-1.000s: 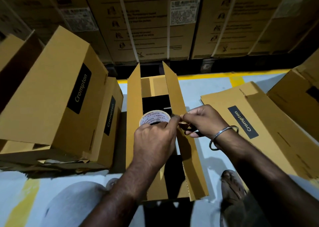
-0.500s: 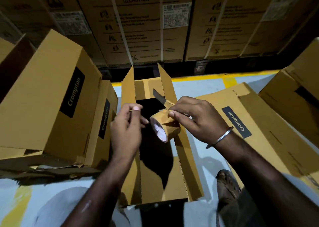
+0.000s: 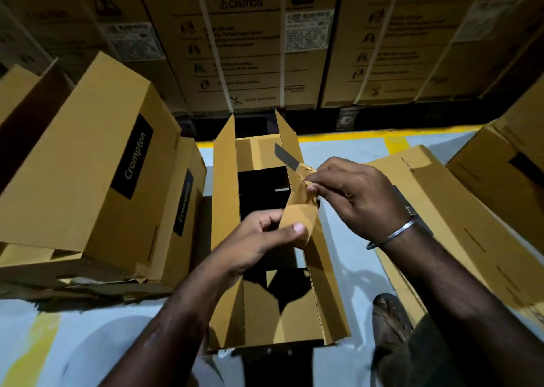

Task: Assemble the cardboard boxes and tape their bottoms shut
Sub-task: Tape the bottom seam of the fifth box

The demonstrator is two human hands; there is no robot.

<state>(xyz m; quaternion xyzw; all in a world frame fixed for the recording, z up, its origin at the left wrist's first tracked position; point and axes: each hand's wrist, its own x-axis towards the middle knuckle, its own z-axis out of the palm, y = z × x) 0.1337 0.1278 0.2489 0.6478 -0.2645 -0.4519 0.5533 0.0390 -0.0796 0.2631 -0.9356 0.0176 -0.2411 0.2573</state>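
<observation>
Head view: tape strip [image 3: 298, 210] is pinched taut between left hand [image 3: 265, 239] and knife-holding right hand [image 3: 353, 192] over open box [image 3: 226, 210], likely for cutting.

both forearms are bare, no sleeves. thin silver bangle [image 3: 393, 235] on the right wrist. sandalled foot [image 3: 390, 316] at lower right.

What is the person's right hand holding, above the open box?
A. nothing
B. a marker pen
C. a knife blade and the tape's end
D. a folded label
C: the right hand pinches the brown tape end, with a grey blade sticking out past it.
</observation>
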